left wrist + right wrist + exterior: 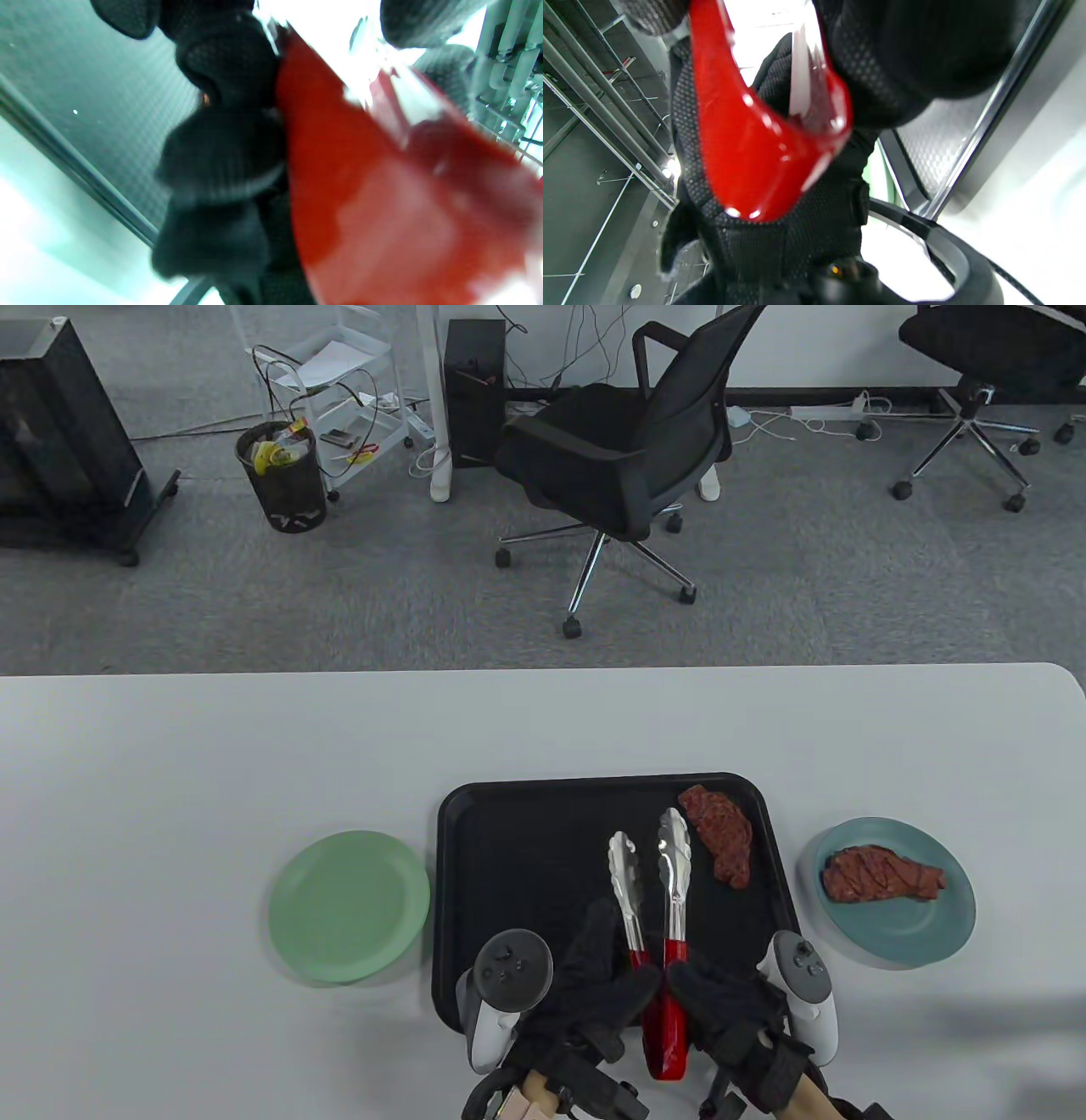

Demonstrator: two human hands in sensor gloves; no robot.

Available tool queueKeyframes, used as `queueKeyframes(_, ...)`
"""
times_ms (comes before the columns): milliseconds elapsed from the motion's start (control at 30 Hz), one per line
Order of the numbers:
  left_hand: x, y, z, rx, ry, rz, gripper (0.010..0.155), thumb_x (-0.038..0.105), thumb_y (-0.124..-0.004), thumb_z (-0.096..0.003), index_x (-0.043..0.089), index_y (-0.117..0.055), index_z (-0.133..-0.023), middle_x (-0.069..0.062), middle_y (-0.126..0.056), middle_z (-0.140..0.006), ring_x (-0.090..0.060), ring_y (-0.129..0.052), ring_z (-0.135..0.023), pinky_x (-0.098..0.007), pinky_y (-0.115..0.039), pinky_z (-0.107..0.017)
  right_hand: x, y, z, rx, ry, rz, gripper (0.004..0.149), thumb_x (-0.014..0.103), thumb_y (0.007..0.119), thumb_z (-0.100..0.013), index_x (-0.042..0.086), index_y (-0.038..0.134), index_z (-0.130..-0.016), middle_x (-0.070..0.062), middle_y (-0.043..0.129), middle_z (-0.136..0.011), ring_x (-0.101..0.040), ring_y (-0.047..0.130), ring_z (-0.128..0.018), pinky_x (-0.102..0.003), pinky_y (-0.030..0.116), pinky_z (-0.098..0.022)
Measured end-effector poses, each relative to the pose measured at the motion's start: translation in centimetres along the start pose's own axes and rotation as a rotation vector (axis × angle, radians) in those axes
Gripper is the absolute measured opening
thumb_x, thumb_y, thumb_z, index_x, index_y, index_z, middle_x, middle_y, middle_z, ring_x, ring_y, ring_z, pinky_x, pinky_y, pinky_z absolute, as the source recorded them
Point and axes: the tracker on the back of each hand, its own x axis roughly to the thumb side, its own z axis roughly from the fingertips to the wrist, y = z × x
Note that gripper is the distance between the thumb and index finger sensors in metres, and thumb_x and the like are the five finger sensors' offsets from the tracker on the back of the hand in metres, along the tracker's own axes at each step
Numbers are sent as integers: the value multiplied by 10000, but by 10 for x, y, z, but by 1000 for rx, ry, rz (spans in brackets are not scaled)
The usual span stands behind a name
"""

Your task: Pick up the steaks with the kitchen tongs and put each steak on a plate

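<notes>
We are judging the job to be about half done: one steak (882, 876) is already lying on the blue plate (950, 929) just right of the tray (526, 848), while the other steak (721, 833) is still lying in the tray's far right corner, and the green plate (349, 906) on the left is standing bare (presumably waiting for it). What is left, as we are reading it, is closing the tongs (666, 933) on that second steak and carrying it across to the green plate. The tongs are hanging over the near half of the tray, their long axis running from the red handle end nearest us out toward the far edge; the two steel tips are pointing away and spreading apart, with the right tip sitting just beside the steak but not touching it. That steak is lying with its long axis roughly near to far, tilting a little rightward at the near end. Both hands are meeting at the handle: the left hand (585, 984) is pinching the left red arm, fingers curling against it in the left wrist view, and the right hand (734, 1010) is gripping the right red arm, with glove fabric wrapping it in the right wrist view.
</notes>
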Motion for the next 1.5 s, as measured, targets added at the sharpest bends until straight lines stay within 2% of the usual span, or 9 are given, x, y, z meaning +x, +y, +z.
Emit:
queueKeyframes(100,-2,6,0,30,34,-60,923,525,-758,-436,83,-254,-1070,-235,-484,-1034,-516,-615,-839,-548,-632,-616,3,-6,2,-65,10,57,1000,550,728,-437,-106,234,-1007,-286,722,-822,-405,887,-562,-460,813,-396)
queueKeyframes(233,-5,22,1,106,102,-212,901,516,-764,-434,79,-302,-1072,-242,-522,-1019,-519,-644,-811,-540,-655,-590,14,-17,8,-162,11,216,965,557,771,-406,-33,318,-1022,-246,715,-815,-416,872,-600,-500,805,-427)
queueKeyframes(400,-6,38,2,154,168,-421,891,528,-778,-424,70,-373,-1073,-247,-589,-995,-518,-700,-768,-526,-699,-550,24,-27,13,-243,15,358,926,521,809,-387,38,354,-1033,-255,675,-811,-445,873,-572,-506,824,-381)
queueKeyframes(567,-7,45,2,199,219,-620,879,537,-775,-418,70,-415,-1069,-244,-640,-973,-504,-749,-735,-506,-736,-520,30,-36,16,-335,36,572,913,506,819,-378,20,399,-1026,-259,662,-837,-416,846,-487,-490,795,-312)
queueKeyframes(767,-13,50,1,210,261,-652,871,531,-776,-417,71,-425,-1067,-242,-657,-963,-498,-762,-724,-499,-747,-509,34,-47,20,-427,112,825,896,503,836,-361,-12,489,-1006,-258,733,-801,-371,853,-415,-449,791,-250)
queueKeyframes(1000,-17,53,0,217,283,-665,864,526,-777,-416,73,-433,-1065,-233,-666,-959,-493,-771,-717,-495,-753,-502,37,-50,23,-506,117,1376,899,520,829,-350,8,493,-1009,-241,738,-802,-354,857,-419,-437,793,-253)
queueKeyframes(1167,-17,58,-1,241,305,-694,861,524,-778,-415,75,-438,-1065,-230,-671,-959,-491,-774,-716,-491,-757,-500,35,-56,23,-513,132,1334,901,519,828,-350,6,490,-1009,-243,735,-801,-355,854,-419,-434,794,-245)
queueKeyframes(1267,-16,74,-4,296,331,-702,857,522,-778,-414,81,-439,-1066,-227,-670,-960,-491,-772,-719,-483,-761,-496,38,-58,25,-532,119,1313,899,520,826,-352,5,491,-1008,-243,735,-799,-355,854,-417,-435,790,-248)
queueKeyframes(1500,-6,146,-4,506,466,-791,855,516,-778,-412,90,-431,-1067,-221,-651,-971,-489,-758,-735,-473,-761,-500,41,-61,25,-536,107,1292,896,521,824,-353,4,495,-1007,-242,739,-795,-352,854,-410,-429,790,-240)
